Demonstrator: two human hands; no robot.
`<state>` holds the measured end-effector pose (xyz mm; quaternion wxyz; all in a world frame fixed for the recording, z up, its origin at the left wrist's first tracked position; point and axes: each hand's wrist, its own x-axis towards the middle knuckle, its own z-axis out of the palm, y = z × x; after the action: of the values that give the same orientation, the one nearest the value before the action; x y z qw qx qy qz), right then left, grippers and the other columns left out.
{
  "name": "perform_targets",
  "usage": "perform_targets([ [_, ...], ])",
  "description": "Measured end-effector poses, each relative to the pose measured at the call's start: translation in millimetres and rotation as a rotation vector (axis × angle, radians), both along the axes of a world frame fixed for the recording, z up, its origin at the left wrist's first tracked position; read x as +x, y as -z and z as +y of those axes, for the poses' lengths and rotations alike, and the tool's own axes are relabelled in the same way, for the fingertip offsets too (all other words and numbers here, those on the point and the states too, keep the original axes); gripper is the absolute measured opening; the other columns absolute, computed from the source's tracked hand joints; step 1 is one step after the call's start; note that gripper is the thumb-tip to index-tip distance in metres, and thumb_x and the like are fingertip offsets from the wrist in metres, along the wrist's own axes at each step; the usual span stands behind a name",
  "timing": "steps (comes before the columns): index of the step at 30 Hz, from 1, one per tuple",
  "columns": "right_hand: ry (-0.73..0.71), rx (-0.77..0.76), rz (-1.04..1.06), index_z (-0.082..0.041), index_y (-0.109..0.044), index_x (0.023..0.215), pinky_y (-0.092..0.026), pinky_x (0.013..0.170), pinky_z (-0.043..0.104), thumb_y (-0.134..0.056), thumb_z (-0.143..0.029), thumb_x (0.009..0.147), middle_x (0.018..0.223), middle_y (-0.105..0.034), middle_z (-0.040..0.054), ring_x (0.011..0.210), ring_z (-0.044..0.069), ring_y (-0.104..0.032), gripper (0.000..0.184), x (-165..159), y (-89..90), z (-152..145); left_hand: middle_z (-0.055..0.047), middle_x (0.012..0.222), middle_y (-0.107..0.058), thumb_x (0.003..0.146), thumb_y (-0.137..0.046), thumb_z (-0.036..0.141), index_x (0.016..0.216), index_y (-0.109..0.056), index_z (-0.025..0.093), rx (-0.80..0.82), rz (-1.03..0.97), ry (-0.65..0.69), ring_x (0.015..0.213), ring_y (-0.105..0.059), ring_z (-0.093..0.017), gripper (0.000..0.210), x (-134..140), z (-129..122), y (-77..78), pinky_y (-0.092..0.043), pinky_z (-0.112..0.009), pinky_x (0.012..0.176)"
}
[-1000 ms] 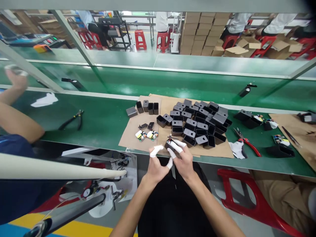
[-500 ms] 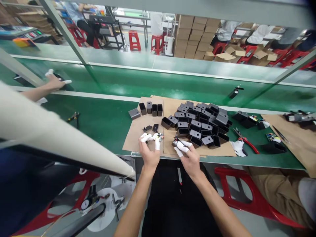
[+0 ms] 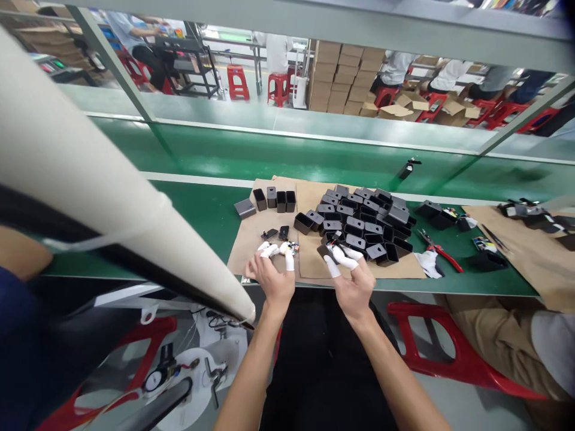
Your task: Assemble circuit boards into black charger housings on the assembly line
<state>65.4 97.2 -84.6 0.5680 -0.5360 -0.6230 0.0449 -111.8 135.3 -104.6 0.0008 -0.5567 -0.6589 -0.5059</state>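
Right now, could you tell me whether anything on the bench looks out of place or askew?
Mostly the black plastic housings: they lie in a jumbled heap on the brown cardboard sheet, tipped every way, while four stand in a neat row behind. Nothing looks spilled or broken.

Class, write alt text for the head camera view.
Two hands in white finger cots work over brown cardboard: the right hand holds a small black plastic housing, the left hand touches small printed circuit boards, beside a pile of black housings.
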Motion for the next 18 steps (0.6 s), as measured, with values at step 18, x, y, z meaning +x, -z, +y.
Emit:
perform_targets([
  [18,0.039,0.055,0.027,-0.026,-0.076,0.120,-0.065,0.101,0.047,-0.076,-0.026,0.099,0.121,-0.075,0.0096,0.115,0.026,-0.075,0.021,6,-29.4,6,-0.020,0.122,-0.072,0.104,-0.060,0.036,0.116,-0.067,0.018,-0.016,-0.112,0.068,0.126,-0.065,-0.034,0.024,4,-2,-3.5,-0.046,-0.051,0.114],
])
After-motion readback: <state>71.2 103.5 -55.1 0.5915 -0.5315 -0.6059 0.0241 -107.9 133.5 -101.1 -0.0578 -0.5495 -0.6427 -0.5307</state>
